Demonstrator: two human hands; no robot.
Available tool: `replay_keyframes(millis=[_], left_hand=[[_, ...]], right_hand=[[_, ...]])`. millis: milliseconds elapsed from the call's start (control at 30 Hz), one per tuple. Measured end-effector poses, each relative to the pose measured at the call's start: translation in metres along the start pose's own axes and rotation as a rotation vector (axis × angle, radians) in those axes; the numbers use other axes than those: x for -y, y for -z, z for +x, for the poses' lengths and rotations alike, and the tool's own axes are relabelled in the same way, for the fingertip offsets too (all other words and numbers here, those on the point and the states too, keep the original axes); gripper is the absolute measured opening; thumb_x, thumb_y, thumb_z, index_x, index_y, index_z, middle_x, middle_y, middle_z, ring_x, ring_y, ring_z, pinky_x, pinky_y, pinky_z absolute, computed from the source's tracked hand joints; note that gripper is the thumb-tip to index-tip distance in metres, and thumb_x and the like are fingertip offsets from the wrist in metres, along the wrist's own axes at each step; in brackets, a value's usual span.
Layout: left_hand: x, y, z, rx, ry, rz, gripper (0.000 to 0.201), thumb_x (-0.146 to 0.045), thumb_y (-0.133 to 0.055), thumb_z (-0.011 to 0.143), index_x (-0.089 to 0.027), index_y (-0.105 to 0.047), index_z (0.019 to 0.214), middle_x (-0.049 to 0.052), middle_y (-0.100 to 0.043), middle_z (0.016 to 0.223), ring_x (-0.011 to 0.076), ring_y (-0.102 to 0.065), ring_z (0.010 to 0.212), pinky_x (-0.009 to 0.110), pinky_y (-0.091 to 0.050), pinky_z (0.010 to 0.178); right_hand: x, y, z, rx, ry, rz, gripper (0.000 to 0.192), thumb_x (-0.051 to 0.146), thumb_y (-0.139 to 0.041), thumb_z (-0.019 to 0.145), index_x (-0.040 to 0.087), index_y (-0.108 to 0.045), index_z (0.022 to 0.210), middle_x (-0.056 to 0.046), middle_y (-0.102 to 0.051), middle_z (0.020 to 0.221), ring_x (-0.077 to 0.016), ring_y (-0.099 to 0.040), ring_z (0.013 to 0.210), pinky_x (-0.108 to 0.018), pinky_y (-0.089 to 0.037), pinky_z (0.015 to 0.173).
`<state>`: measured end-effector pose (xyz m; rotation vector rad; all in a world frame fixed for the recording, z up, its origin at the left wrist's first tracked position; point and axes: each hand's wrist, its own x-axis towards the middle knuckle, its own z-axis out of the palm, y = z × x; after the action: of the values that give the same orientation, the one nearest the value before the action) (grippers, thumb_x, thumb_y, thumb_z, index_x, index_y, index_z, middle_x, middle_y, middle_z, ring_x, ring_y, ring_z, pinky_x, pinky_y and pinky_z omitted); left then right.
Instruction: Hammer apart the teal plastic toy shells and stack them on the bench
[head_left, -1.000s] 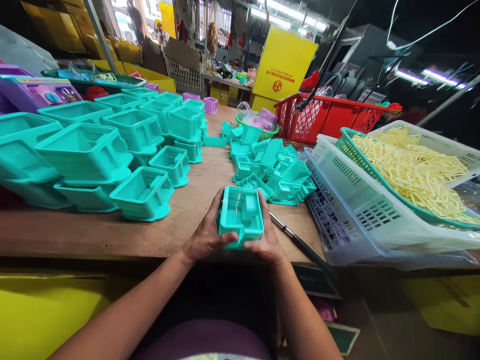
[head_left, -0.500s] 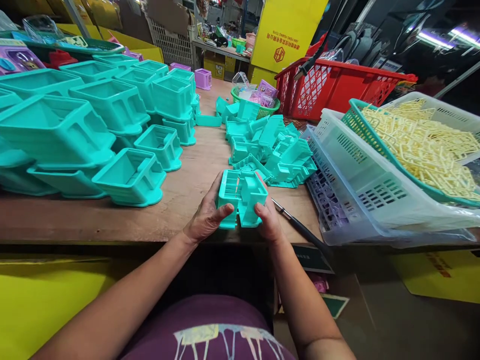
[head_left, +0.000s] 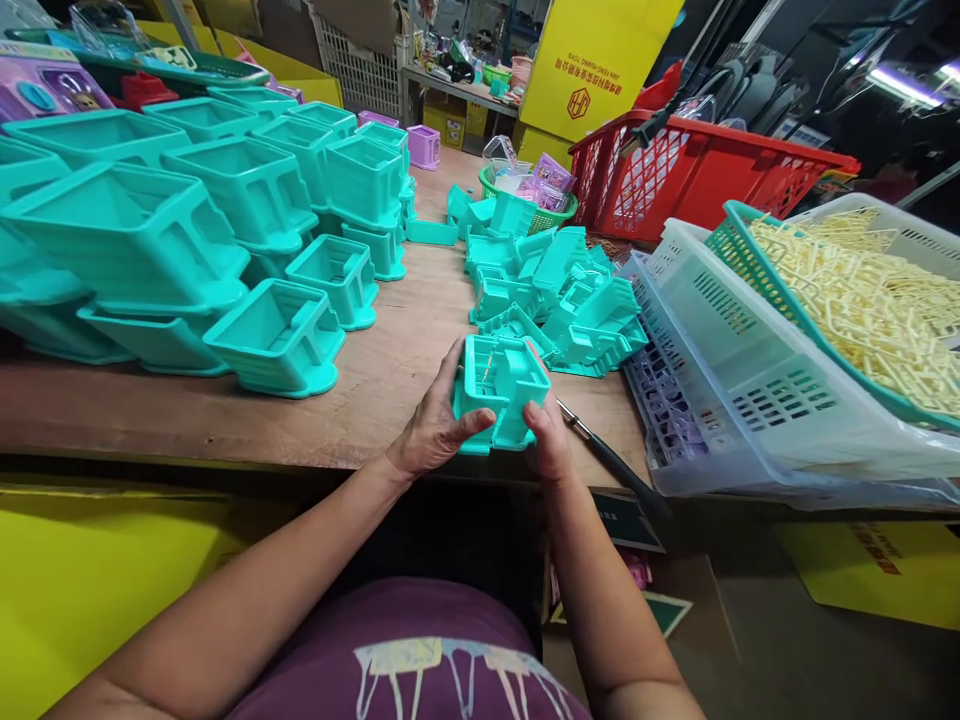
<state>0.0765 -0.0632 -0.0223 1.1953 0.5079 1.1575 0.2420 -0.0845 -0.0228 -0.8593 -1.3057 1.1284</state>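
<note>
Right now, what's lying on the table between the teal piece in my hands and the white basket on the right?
In the head view, a dark slim tool lies on the table between the teal piece and the white basket.

Your single head-worn view, looked forward and down, close over the workbench (head_left: pixel 225 420), hands central
</note>
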Motion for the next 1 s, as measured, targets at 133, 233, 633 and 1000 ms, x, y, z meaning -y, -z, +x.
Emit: replay_keyframes(millis=[133,233,633,1000], left_hand=[[-0.001,0.0,0.001,-0.005,0.001,-0.031,0.108,-0.058,-0.075,0.074,-0.021,-0.016,0.156,0.015,-0.038,0.156,0.0363,-0.037,0.142,0.049,-0.034,0.116],[-0.004,-0.001,0.001,0.004,0.0,-0.079,0.1,-0.06,-0.073,0.076,-0.021,-0.023,0.154,0.015,-0.04,0.154,0.0375,-0.039,0.14,0.049,-0.037,0.114],[-0.005,0.0,-0.002,-0.025,-0.009,-0.077,0.107,-0.053,-0.078,0.073,-0.02,-0.019,0.156,0.015,-0.035,0.157,0.0376,-0.033,0.144,0.05,-0.031,0.118],[-0.009,-0.001,-0.002,-0.06,-0.013,-0.082,0.103,-0.054,-0.078,0.072,-0.018,-0.026,0.153,0.016,-0.037,0.156,0.0391,-0.038,0.14,0.05,-0.033,0.116]], right_hand=[[-0.001,-0.001,-0.001,-0.019,-0.007,-0.005,0.089,0.063,-0.064,0.079,0.028,-0.029,0.153,-0.004,-0.039,0.156,-0.0313,-0.033,0.146,-0.052,-0.023,0.121],[-0.001,-0.002,-0.001,-0.052,-0.015,-0.046,0.091,0.067,-0.062,0.076,0.027,-0.03,0.152,-0.004,-0.04,0.155,-0.0322,-0.033,0.146,-0.052,-0.026,0.12],[-0.006,-0.005,-0.002,-0.042,-0.021,0.032,0.089,0.062,-0.063,0.077,0.025,-0.031,0.152,-0.009,-0.049,0.148,-0.0342,-0.042,0.14,-0.055,-0.034,0.115],[-0.01,-0.003,-0.004,-0.054,-0.042,-0.028,0.086,0.065,-0.059,0.078,0.026,-0.033,0.15,-0.009,-0.053,0.145,-0.0333,-0.045,0.138,-0.055,-0.034,0.115]])
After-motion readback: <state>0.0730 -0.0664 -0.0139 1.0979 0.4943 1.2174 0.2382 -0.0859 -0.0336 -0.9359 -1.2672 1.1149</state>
